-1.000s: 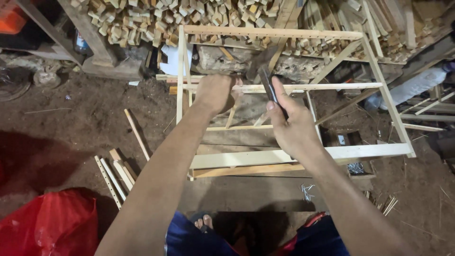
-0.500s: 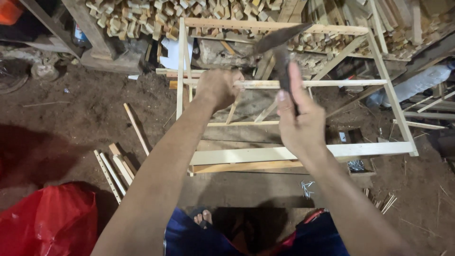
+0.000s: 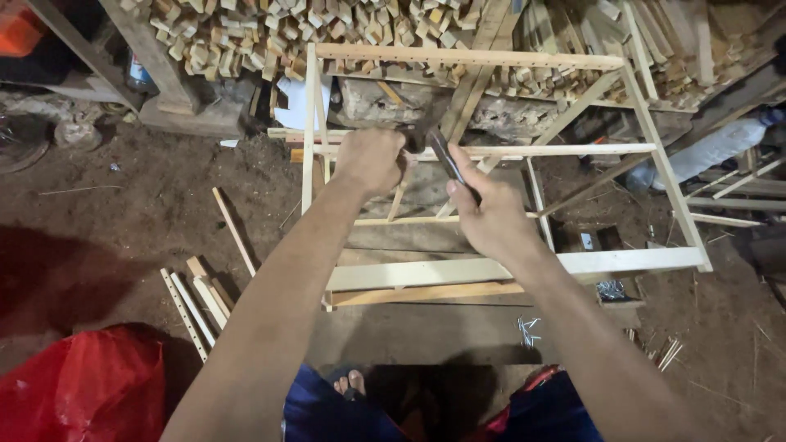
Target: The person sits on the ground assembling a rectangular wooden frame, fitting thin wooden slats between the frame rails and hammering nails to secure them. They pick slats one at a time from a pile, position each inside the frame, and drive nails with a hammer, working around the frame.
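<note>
Frame (image 3: 491,270) pale slat wood, open lattice; hammer (image 3: 446,160) dark-handled.

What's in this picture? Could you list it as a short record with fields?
Setting: dirt floor, stacked wood offcuts behind
Main thing: pale wooden slat frame
Left hand: closed on the frame's thin crossbar
Right hand: gripping a dark-handled hammer, its head hidden by the left hand
Nearby: loose slats at left, scattered nails, red bag, plastic bottle
Person: bare toes below
</note>
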